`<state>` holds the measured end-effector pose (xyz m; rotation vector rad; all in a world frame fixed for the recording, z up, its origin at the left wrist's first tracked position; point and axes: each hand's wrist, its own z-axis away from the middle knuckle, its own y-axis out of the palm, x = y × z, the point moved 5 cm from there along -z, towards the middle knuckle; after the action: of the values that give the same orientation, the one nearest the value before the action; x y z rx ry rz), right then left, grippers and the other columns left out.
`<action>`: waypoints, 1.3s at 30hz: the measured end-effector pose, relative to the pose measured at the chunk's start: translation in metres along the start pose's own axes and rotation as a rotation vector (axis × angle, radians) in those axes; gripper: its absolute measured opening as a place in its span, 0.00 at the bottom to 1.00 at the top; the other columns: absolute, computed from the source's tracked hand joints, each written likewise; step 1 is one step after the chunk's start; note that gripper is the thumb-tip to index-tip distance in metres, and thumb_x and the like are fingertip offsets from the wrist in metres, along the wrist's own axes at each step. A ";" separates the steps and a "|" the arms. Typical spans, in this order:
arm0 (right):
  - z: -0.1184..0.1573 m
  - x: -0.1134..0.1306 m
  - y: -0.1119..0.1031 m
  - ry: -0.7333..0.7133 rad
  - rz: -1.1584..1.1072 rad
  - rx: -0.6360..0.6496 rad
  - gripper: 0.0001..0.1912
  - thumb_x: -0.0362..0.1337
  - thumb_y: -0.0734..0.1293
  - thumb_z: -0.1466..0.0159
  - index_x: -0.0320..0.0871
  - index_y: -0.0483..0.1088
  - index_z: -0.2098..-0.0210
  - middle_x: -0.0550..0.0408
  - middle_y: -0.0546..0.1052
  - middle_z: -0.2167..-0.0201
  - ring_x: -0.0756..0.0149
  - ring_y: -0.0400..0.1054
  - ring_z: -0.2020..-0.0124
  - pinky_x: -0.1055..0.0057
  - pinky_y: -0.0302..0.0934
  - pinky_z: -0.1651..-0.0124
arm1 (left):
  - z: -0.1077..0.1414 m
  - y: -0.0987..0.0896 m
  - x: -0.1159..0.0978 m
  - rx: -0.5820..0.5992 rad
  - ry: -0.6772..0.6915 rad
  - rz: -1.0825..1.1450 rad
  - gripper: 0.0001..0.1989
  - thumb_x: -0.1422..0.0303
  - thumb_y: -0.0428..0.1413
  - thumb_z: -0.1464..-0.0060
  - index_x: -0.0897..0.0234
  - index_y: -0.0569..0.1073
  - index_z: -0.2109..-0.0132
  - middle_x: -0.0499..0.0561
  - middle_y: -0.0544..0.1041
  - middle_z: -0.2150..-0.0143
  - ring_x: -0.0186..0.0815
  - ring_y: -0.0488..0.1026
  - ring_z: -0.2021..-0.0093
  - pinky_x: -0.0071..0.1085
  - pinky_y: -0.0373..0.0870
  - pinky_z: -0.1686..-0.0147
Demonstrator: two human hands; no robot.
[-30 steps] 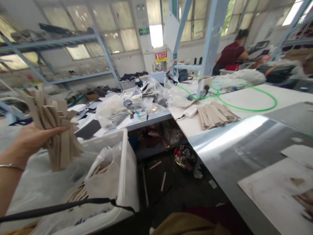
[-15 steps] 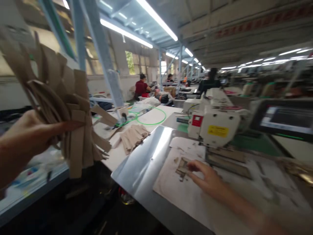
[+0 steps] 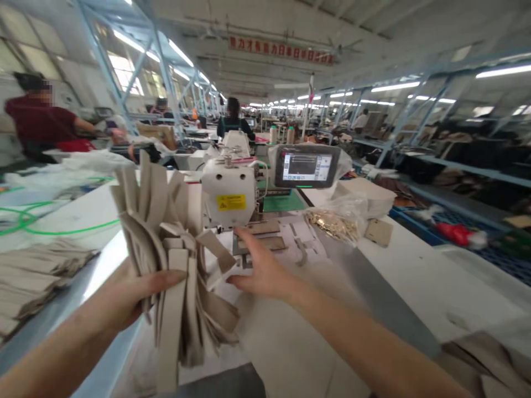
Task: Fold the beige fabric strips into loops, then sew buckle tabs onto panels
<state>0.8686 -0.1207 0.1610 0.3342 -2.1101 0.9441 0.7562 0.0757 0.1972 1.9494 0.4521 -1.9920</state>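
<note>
L hand grips bunch of beige strips; R hand open, nr 1 sewing machine.

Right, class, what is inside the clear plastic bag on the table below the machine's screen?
The clear plastic bag holds a heap of small gold-coloured metal pieces. The upper ones cover those beneath, so the bottom cannot be seen.

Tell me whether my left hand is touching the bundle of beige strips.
Touching. The head view shows the left hand gripping the bundle of beige strips, its thumb lying across the front.
</note>
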 end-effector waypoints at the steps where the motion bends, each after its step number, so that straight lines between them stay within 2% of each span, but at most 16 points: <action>1: -0.001 0.000 0.001 -0.003 -0.030 0.006 0.52 0.33 0.77 0.47 0.48 0.50 0.30 0.44 0.63 0.32 0.50 0.59 0.32 0.50 0.54 0.30 | -0.004 0.009 0.009 0.074 -0.032 0.023 0.24 0.63 0.73 0.74 0.58 0.80 0.63 0.55 0.85 0.64 0.55 0.83 0.63 0.41 0.84 0.69; 2: -0.001 0.000 0.003 -0.002 -0.066 0.014 0.49 0.33 0.76 0.47 0.47 0.52 0.31 0.45 0.69 0.36 0.51 0.65 0.36 0.53 0.59 0.34 | -0.007 0.018 0.015 0.137 -0.055 0.040 0.26 0.62 0.73 0.73 0.59 0.80 0.61 0.56 0.85 0.61 0.55 0.83 0.60 0.42 0.84 0.64; 4: -0.002 -0.004 0.007 0.022 -0.134 0.031 0.33 0.32 0.73 0.44 0.45 0.63 0.40 0.51 0.78 0.51 0.57 0.74 0.51 0.61 0.67 0.46 | -0.011 0.030 0.024 0.210 -0.072 0.061 0.28 0.60 0.73 0.70 0.61 0.80 0.58 0.57 0.85 0.58 0.55 0.83 0.57 0.42 0.83 0.57; 5: -0.002 -0.007 0.010 0.044 -0.153 0.040 0.23 0.32 0.71 0.42 0.45 0.67 0.48 0.56 0.78 0.59 0.61 0.74 0.58 0.65 0.68 0.53 | -0.013 0.033 0.027 0.218 -0.077 0.066 0.29 0.59 0.73 0.70 0.61 0.80 0.56 0.57 0.85 0.58 0.55 0.83 0.57 0.42 0.83 0.56; 7: -0.001 -0.016 0.012 0.099 -0.170 0.041 0.06 0.31 0.66 0.40 0.45 0.68 0.62 0.61 0.73 0.71 0.66 0.69 0.67 0.71 0.64 0.63 | -0.017 0.033 0.033 0.188 -0.080 0.079 0.30 0.57 0.73 0.69 0.62 0.80 0.55 0.57 0.85 0.60 0.54 0.83 0.58 0.40 0.83 0.58; 8: 0.000 -0.021 0.012 0.137 -0.175 0.026 0.03 0.31 0.65 0.39 0.45 0.66 0.66 0.61 0.70 0.72 0.67 0.67 0.69 0.72 0.62 0.65 | -0.020 0.030 0.035 0.158 -0.079 0.087 0.31 0.57 0.73 0.68 0.62 0.79 0.54 0.56 0.85 0.60 0.53 0.83 0.59 0.39 0.83 0.59; 10: 0.004 -0.032 0.011 0.245 -0.217 -0.007 0.02 0.32 0.63 0.37 0.46 0.64 0.66 0.61 0.69 0.73 0.67 0.66 0.69 0.72 0.60 0.66 | -0.023 0.021 0.035 0.078 -0.056 0.096 0.33 0.57 0.74 0.68 0.62 0.79 0.52 0.55 0.85 0.59 0.51 0.83 0.58 0.37 0.83 0.58; 12: 0.008 -0.041 0.011 0.385 -0.314 -0.016 0.02 0.32 0.60 0.36 0.46 0.63 0.63 0.61 0.70 0.73 0.67 0.66 0.71 0.71 0.61 0.68 | -0.024 0.010 0.030 -0.014 -0.002 0.089 0.34 0.58 0.74 0.69 0.63 0.78 0.52 0.54 0.85 0.58 0.49 0.83 0.57 0.34 0.83 0.58; 14: 0.009 -0.042 0.009 0.446 -0.420 -0.033 0.04 0.33 0.58 0.35 0.46 0.63 0.61 0.60 0.71 0.71 0.67 0.68 0.71 0.70 0.63 0.67 | -0.023 0.001 0.018 -0.088 0.089 0.043 0.33 0.59 0.74 0.69 0.62 0.78 0.52 0.53 0.84 0.55 0.47 0.82 0.55 0.33 0.82 0.57; 18: -0.001 -0.020 0.003 0.242 -0.499 -0.146 0.04 0.34 0.58 0.35 0.45 0.64 0.62 0.58 0.72 0.68 0.66 0.69 0.65 0.68 0.65 0.57 | -0.018 -0.002 -0.010 -0.122 0.374 -0.226 0.29 0.60 0.72 0.62 0.60 0.78 0.50 0.51 0.83 0.50 0.44 0.80 0.51 0.39 0.78 0.46; 21: -0.008 -0.012 0.008 0.164 -0.475 -0.169 0.08 0.39 0.60 0.32 0.44 0.65 0.56 0.57 0.71 0.67 0.64 0.68 0.63 0.66 0.66 0.56 | -0.019 0.008 -0.013 -0.113 0.502 -0.374 0.28 0.61 0.72 0.60 0.59 0.79 0.49 0.51 0.83 0.51 0.44 0.80 0.51 0.42 0.77 0.45; 26: -0.009 -0.019 0.024 -0.002 -0.224 -0.135 0.28 0.57 0.61 0.31 0.40 0.63 0.44 0.44 0.69 0.50 0.56 0.65 0.46 0.58 0.62 0.41 | -0.022 0.030 0.001 -0.089 0.439 -0.434 0.21 0.59 0.70 0.58 0.63 0.80 0.57 0.53 0.85 0.59 0.44 0.82 0.62 0.38 0.83 0.61; 29: -0.006 -0.027 0.030 -0.017 -0.145 -0.134 0.36 0.66 0.55 0.31 0.41 0.66 0.44 0.41 0.67 0.44 0.53 0.61 0.39 0.56 0.56 0.34 | -0.021 0.037 0.001 -0.080 0.468 -0.444 0.22 0.61 0.70 0.57 0.63 0.79 0.54 0.51 0.85 0.58 0.43 0.82 0.61 0.35 0.82 0.60; 32: -0.004 -0.028 0.039 0.017 -0.284 -0.023 0.34 0.65 0.51 0.29 0.45 0.70 0.47 0.47 0.73 0.47 0.55 0.64 0.40 0.57 0.57 0.34 | -0.023 0.035 0.001 -0.102 0.492 -0.435 0.26 0.61 0.71 0.58 0.61 0.78 0.50 0.50 0.85 0.55 0.42 0.82 0.57 0.33 0.81 0.57; 36: -0.002 -0.022 0.045 0.079 -0.582 0.079 0.34 0.65 0.54 0.30 0.46 0.67 0.41 0.50 0.75 0.46 0.56 0.67 0.40 0.57 0.60 0.35 | -0.026 0.030 0.007 -0.149 0.488 -0.371 0.28 0.61 0.72 0.60 0.60 0.78 0.49 0.50 0.83 0.51 0.43 0.81 0.54 0.32 0.80 0.53; 39: -0.002 -0.016 0.048 0.096 -0.585 0.149 0.40 0.63 0.69 0.39 0.46 0.63 0.38 0.50 0.74 0.43 0.54 0.66 0.39 0.57 0.60 0.35 | -0.025 0.031 0.012 -0.239 0.438 -0.280 0.23 0.62 0.72 0.60 0.61 0.80 0.55 0.49 0.84 0.56 0.42 0.81 0.56 0.32 0.80 0.54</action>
<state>0.8554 -0.0875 0.1253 0.9054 -1.7056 0.7433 0.7923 0.0589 0.1847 2.2558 1.0687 -1.5482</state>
